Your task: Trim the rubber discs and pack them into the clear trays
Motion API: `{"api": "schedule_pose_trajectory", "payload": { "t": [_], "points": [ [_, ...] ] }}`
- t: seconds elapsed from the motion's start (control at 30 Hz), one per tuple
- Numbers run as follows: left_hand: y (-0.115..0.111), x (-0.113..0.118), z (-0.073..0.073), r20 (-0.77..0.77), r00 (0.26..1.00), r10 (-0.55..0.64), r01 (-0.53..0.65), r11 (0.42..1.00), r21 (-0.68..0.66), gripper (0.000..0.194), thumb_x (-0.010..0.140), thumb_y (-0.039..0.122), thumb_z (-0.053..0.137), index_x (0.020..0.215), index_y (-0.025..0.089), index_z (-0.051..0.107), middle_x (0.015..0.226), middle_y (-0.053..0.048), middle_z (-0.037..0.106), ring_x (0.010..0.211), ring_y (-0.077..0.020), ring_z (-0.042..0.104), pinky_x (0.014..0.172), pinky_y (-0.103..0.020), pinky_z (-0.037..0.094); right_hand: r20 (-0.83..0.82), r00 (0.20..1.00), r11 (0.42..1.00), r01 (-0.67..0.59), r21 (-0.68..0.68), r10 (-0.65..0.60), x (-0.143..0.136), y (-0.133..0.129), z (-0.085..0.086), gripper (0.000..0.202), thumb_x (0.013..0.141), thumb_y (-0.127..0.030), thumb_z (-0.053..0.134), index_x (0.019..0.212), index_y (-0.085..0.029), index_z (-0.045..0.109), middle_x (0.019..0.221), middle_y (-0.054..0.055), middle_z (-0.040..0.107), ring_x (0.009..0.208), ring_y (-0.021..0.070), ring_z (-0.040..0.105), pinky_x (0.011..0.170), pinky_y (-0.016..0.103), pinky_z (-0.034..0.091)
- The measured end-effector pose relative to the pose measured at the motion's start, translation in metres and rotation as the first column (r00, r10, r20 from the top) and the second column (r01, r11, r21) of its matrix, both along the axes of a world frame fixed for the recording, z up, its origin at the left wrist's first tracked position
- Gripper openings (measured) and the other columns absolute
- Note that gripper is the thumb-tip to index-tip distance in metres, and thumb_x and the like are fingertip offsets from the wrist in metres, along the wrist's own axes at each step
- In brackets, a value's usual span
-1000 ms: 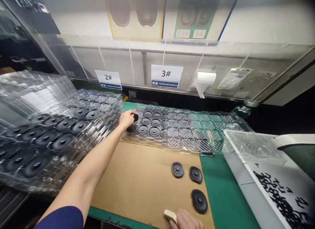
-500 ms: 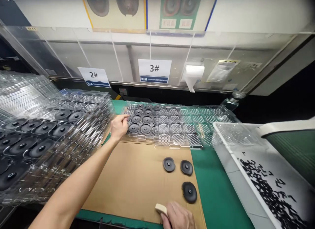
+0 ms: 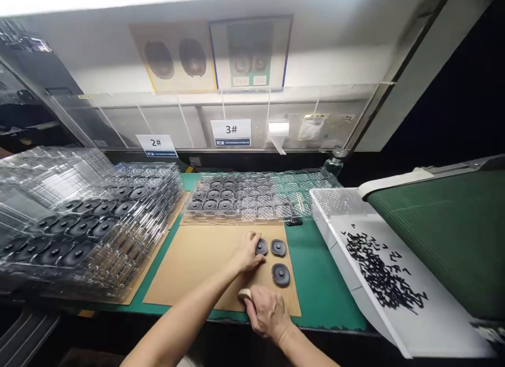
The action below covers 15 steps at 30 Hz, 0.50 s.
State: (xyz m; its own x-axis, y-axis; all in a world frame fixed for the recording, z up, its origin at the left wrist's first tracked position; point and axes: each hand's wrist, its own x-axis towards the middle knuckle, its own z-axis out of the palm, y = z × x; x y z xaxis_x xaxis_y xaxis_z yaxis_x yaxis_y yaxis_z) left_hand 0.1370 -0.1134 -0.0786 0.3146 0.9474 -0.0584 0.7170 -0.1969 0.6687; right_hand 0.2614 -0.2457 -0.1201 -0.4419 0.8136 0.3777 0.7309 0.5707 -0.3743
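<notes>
two bare forearms, no sleeves in view, left hand (image 3: 248,255), right hand (image 3: 268,313), no gloves

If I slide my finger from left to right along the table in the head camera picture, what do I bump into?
Stack of clear trays with black discs → left hand → three loose black discs on the cardboard → white tray of tiny black parts → green conveyor belt.
</notes>
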Motion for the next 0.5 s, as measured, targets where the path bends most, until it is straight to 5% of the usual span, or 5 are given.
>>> {"api": "schedule_pose_trajectory", "payload": {
  "t": [0.1,0.23,0.37,0.5],
  "points": [
    [0.005,0.008,0.005,-0.032,0.999,0.001,-0.003,0.998,-0.057,0.055,0.083,0.034,0.078,0.132,0.021,0.061,0.138,-0.011,0.058,0.129,-0.0324,0.052,0.111,-0.055,0.041,-0.004,1.0,0.999,0.015,-0.029,-0.016,0.0,-0.003,-0.001,0.013,0.095,-0.024,0.046,0.086,-0.02,0.055,0.078,0.003,0.063,0.069,0.0171,0.058,0.062,0.031,0.027],
    [-0.017,-0.005,0.009,-0.016,0.981,0.193,-0.194,0.975,-0.109,0.033,0.093,0.038,0.07,0.117,0.017,0.065,0.124,-0.01,0.064,0.111,-0.0264,0.062,0.098,-0.05,0.052,-0.031,0.999,0.998,0.031,-0.054,-0.032,0.0,-0.006,0.001,0.012,0.096,-0.023,0.048,0.089,-0.02,0.057,0.08,0.004,0.065,0.07,0.0167,0.059,0.063,0.029,0.029],
    [-0.07,-0.045,0.014,0.11,0.885,0.453,-0.43,0.884,-0.185,0.029,0.092,0.043,0.069,0.1,0.016,0.064,0.088,-0.002,0.066,0.075,-0.0167,0.063,0.071,-0.034,0.056,-0.114,0.992,0.996,0.042,-0.081,-0.052,0.003,-0.007,0.006,0.01,0.094,-0.023,0.051,0.088,-0.019,0.058,0.079,0.005,0.066,0.071,0.0178,0.061,0.064,0.028,0.031],
    [-0.137,-0.079,0.016,0.313,0.718,0.622,-0.54,0.781,-0.314,0.053,0.074,0.07,0.072,0.079,0.018,0.061,0.063,0.003,0.054,0.052,-0.0134,0.053,0.044,-0.024,0.042,-0.283,0.957,0.986,0.012,-0.164,-0.059,-0.003,-0.019,0.017,0.016,0.095,-0.028,0.046,0.086,-0.021,0.056,0.079,0.005,0.065,0.072,0.0186,0.061,0.066,0.029,0.034]
  ]
}}
